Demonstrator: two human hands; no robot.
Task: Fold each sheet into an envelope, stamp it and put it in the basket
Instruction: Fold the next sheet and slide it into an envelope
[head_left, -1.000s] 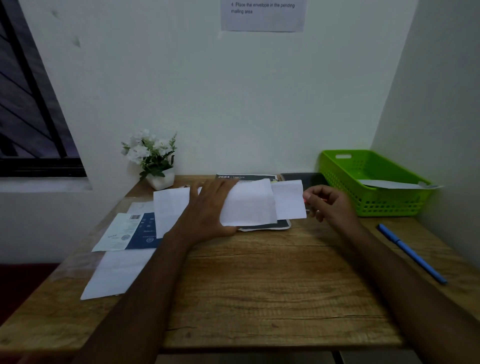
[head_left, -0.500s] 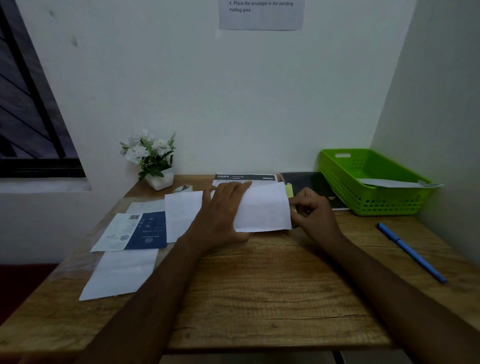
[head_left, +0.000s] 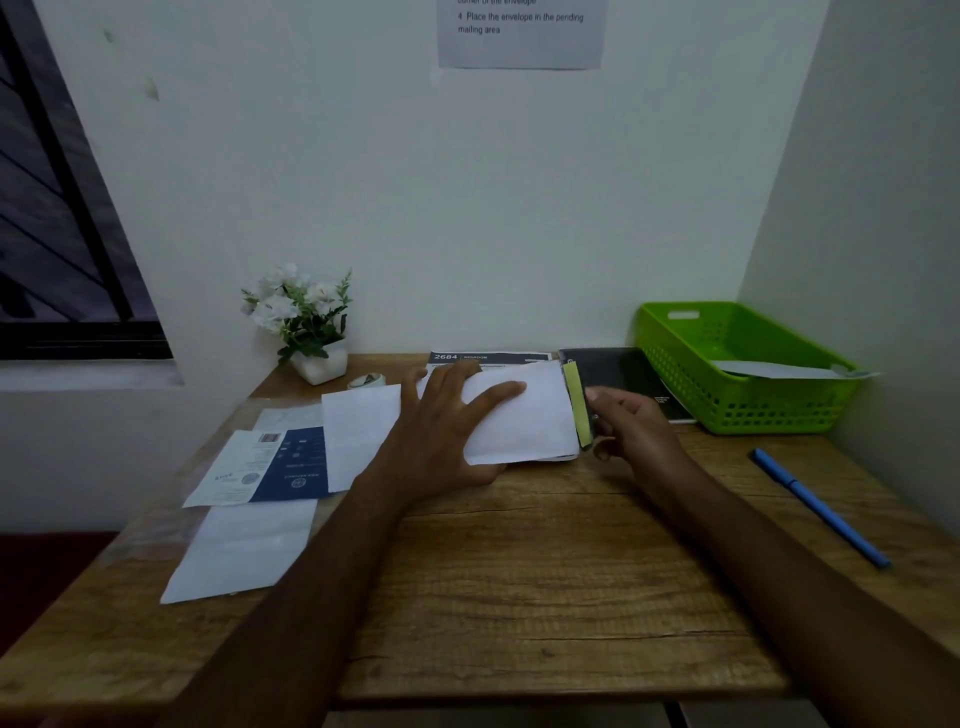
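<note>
my left hand (head_left: 441, 431) flat, fingers spread, pressing folded sheet (head_left: 524, 421) at back of desk (head_left: 545, 571), right hand (head_left: 631, 421) curled beside sheet's right edge, grip unclear, green basket (head_left: 753, 410) far right

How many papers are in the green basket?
1. A white paper lies inside the green basket, its end poking over the right rim. Others may be hidden beneath it.

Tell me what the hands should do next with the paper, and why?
Probably slide the right hand along the right edge of the sheet to press the fold sharp. The left hand lies flat on the sheet, pinning it, and the right hand sits at that edge, so the fold looks unfinished.
</note>
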